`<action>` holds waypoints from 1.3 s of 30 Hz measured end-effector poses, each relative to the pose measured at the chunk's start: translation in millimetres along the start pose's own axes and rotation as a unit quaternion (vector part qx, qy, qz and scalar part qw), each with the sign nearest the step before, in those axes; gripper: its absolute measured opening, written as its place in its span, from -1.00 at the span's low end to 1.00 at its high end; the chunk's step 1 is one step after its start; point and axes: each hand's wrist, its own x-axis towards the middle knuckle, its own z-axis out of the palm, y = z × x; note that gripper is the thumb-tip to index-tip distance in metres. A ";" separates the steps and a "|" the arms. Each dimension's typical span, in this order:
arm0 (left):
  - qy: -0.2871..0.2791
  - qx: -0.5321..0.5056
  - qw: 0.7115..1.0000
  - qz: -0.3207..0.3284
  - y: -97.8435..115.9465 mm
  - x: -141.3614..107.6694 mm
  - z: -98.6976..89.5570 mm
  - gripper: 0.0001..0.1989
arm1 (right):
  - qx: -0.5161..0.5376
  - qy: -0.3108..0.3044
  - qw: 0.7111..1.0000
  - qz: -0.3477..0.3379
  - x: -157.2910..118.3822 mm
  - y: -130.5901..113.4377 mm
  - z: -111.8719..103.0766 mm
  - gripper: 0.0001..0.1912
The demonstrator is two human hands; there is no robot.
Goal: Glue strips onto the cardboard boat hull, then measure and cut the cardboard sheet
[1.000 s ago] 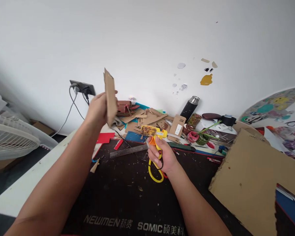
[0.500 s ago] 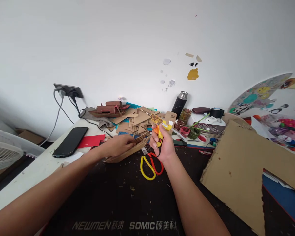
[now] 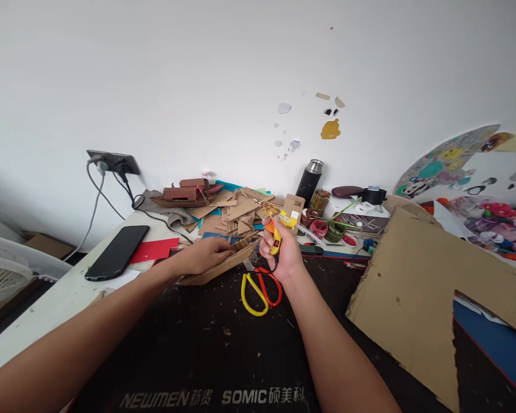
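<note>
My left hand (image 3: 204, 256) is closed on the left part of a long, narrow cardboard piece (image 3: 217, 272) that lies slantwise over the black mat. Wrapped in the fingers of my right hand (image 3: 286, 252) is a yellow glue gun (image 3: 277, 244) with an orange trigger; its cord hangs below the fist. The gun is just past the right end of the cardboard piece, and its nozzle is hard to make out. Scissors (image 3: 255, 295) with one yellow and one red handle lie on the mat below, their blades partly under the cardboard.
Cardboard scraps (image 3: 241, 209), a brown model boat (image 3: 187, 194), paint jars (image 3: 319, 229) and a black flask (image 3: 309, 179) stand at the back. A phone (image 3: 117, 252) lies left. A large cardboard sheet (image 3: 413, 292) covers the right side.
The whole view has shifted slightly, so most things appear a little further left. Both hands keep their holds, with hardly any movement relative to the mat.
</note>
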 end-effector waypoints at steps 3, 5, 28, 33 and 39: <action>-0.010 -0.009 1.000 -0.002 -0.7 0.2 -1.1 -0.55 | 0.007 0.009 1.000 0.008 -0.1 0.1 0.7 -0.54; -0.024 -0.017 1.000 -0.005 -1.5 1.3 -3.2 -0.53 | 0.006 0.020 1.000 0.012 -0.4 0.3 1.6 -0.53; -0.161 -0.007 0.985 0.055 13.4 -21.0 -28.0 -0.66 | 0.008 0.092 0.996 0.013 0.3 2.9 3.5 -0.57; -0.120 0.093 0.977 0.151 19.5 -37.4 -14.8 -0.79 | 0.003 0.089 0.996 0.024 -0.2 3.7 3.6 -0.57; -0.097 0.147 0.973 0.150 18.0 -47.8 -10.8 -0.72 | 0.012 0.087 0.996 0.028 -0.4 4.4 3.8 -0.53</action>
